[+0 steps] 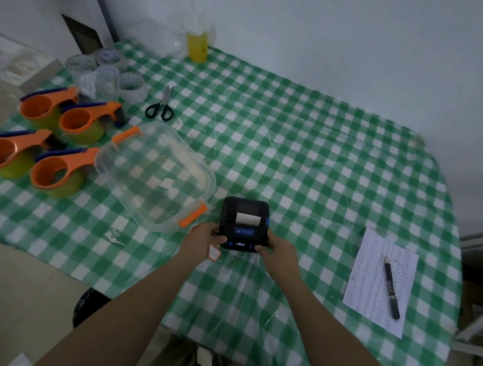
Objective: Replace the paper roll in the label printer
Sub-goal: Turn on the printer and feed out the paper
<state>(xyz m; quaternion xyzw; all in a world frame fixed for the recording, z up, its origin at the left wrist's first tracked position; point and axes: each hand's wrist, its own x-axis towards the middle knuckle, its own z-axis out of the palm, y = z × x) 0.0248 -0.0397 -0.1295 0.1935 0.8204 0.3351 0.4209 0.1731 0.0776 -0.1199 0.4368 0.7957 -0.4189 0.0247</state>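
Head view: printer (244,224) label illegible.

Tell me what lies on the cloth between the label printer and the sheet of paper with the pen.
Nothing: in the head view, the stretch between the label printer and the sheet of paper under the pen is bare checked tablecloth.
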